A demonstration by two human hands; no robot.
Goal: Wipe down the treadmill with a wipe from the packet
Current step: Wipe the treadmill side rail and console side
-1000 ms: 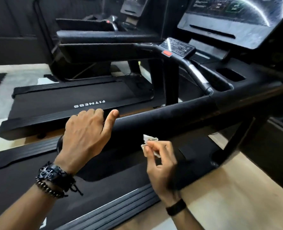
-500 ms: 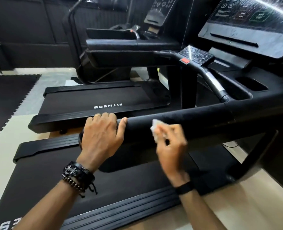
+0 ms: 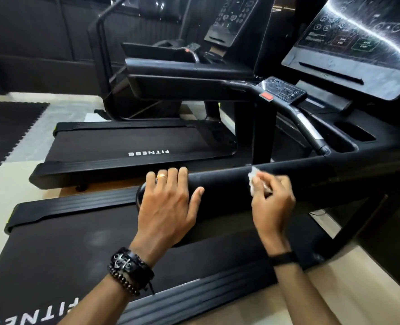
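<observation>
White and crumpled, the wipe (image 3: 255, 181) is pinched in the fingertips of the right hand (image 3: 272, 202) and pressed against the padded black handrail (image 3: 227, 184) of the near treadmill (image 3: 60, 249). On that handrail, toward its rounded free end, the left hand (image 3: 168, 202) rests with its fingers curled over the top and its thumb lying along the near side; one finger carries a gold ring (image 3: 162, 176). The left wrist wears a black leather band with a metal anchor and a string of dark beads (image 3: 129, 268), and the right wrist wears a plain black band (image 3: 284, 258). Below the handrail lies the treadmill's dark belt, with part of a white printed word at the frame's lower edge. Beyond the handrail's far end, up and to the right, the frame carries a small control pad with a red button (image 3: 267, 96) and, higher still, a large tilted screen (image 3: 358, 43) streaked with smears. Behind the handrail stands a second treadmill (image 3: 135, 146), its belt printed FITNESS, and to the left of that a dark interlocking floor mat (image 3: 4, 132) lies on the pale floor (image 3: 18, 184).
</observation>
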